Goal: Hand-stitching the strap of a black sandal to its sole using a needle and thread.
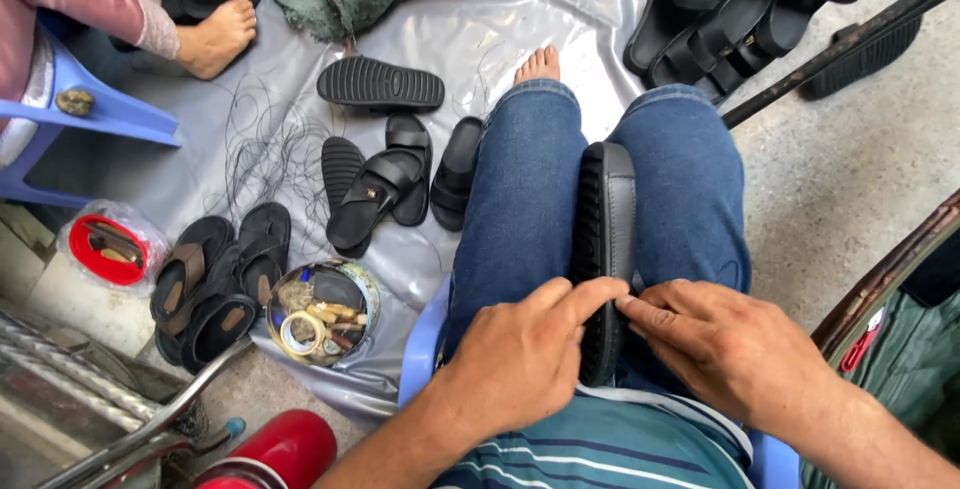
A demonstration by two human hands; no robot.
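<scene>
Hands meet at frame centre: left hand (520, 359) and right hand (725, 344) pinch black rubber-soled sandal (605, 249), fingers closed on lower edge; sandal wedged upright between denim-clad knees, steadied.

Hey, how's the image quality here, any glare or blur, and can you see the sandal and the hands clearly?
Head view: soft daylight with faint shadows; white glare streaks the plastic sheet. The left hand, right hand and black sandal clamped between the knees are sharp. Straight edges bow near the frame borders, a wide-lens distortion, and the red cylinder at the bottom looks slightly soft.
</scene>
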